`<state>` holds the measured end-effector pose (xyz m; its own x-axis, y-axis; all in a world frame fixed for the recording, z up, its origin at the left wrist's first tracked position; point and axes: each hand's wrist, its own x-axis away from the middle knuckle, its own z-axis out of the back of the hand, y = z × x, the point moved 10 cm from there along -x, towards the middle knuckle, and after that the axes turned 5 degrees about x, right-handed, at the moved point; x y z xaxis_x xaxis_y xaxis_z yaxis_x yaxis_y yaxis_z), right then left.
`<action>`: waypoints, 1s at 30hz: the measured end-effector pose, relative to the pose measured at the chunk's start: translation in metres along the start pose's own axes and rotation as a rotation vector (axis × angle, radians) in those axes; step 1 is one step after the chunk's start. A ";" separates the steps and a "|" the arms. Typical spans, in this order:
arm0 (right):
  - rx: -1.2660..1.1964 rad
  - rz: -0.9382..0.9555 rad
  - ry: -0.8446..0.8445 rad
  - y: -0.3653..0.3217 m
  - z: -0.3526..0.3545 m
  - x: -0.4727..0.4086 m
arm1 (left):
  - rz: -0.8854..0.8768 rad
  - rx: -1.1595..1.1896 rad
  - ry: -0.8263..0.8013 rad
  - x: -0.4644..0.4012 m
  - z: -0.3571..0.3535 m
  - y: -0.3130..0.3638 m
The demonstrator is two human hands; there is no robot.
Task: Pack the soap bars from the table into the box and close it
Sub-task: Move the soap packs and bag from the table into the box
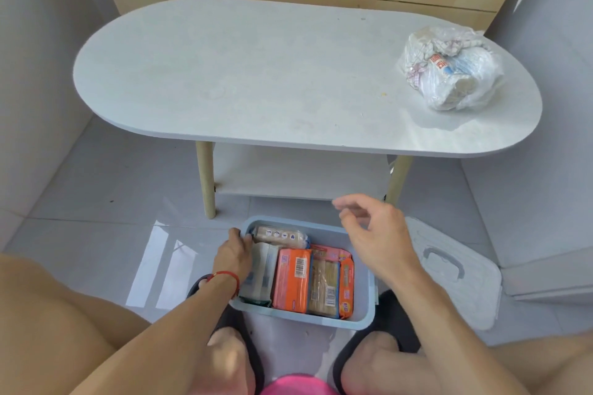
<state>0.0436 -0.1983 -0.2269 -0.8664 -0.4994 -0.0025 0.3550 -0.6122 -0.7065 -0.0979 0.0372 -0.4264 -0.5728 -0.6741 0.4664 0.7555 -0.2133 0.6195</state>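
A pale blue box [364, 305] stands open on the floor between my feet. Several wrapped soap bars lie packed inside, among them an orange one [293, 282], a pale one [260, 272] at the left and a beige one [279, 236] along the far wall. My left hand [232, 255] holds the box's far left corner, fingers curled over the rim. My right hand [373, 234] hovers above the box's right side, fingers loosely bent and holding nothing. The white lid [455, 269] with a grey handle lies on the floor to the right of the box.
A white oval table [256, 74] with wooden legs stands just beyond the box, with a lower shelf [298, 173]. A crumpled plastic bag [449, 69] of items sits on its right end. Grey walls close in on both sides.
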 end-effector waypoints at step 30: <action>0.779 -0.306 0.189 -0.022 0.184 -0.116 | -1.118 0.006 0.339 0.151 0.064 0.238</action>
<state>0.2010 -0.2395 -0.0810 -0.9827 -0.1756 -0.0583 0.1763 -0.9843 -0.0076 -0.0248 -0.0701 -0.1685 -0.8030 -0.2673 -0.5327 -0.1180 -0.8048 0.5817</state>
